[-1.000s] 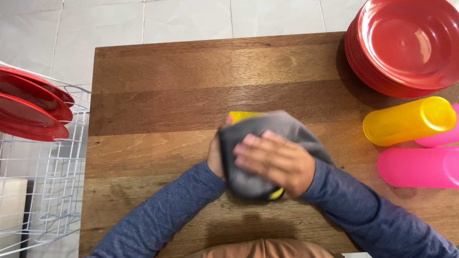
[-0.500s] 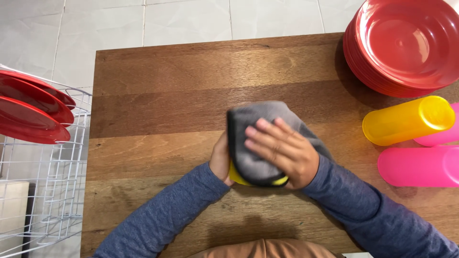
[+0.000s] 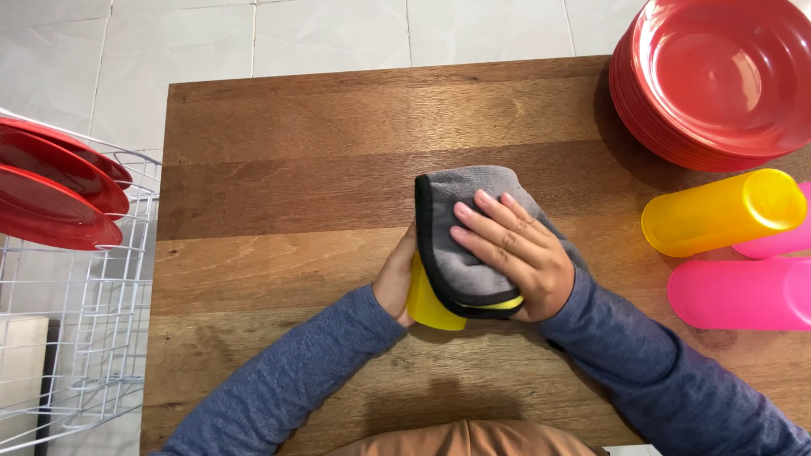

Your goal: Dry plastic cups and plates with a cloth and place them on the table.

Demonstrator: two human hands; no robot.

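A brown wooden table (image 3: 279, 169) fills most of the frame, with pale floor tiles (image 3: 211, 38) beyond its far edge at the top. At the left edge, a white wire rack (image 3: 80, 338) holds red plates (image 3: 55, 190) standing on edge. At centre, the left hand (image 3: 395, 283) is wrapped around the lower side of a yellow cup (image 3: 431, 308), gripping it just above the tabletop. A grey cloth (image 3: 460, 232) with a dark hem is draped over the cup, and the right hand (image 3: 511, 253) lies flat on top, fingers spread and pressing the cloth against the cup. In the upper right corner sits a stack of red plates (image 3: 718, 80); below it, at the right edge, a yellow tumbler (image 3: 718, 215) lies on its side, with two pink tumblers (image 3: 739, 295) beside it.
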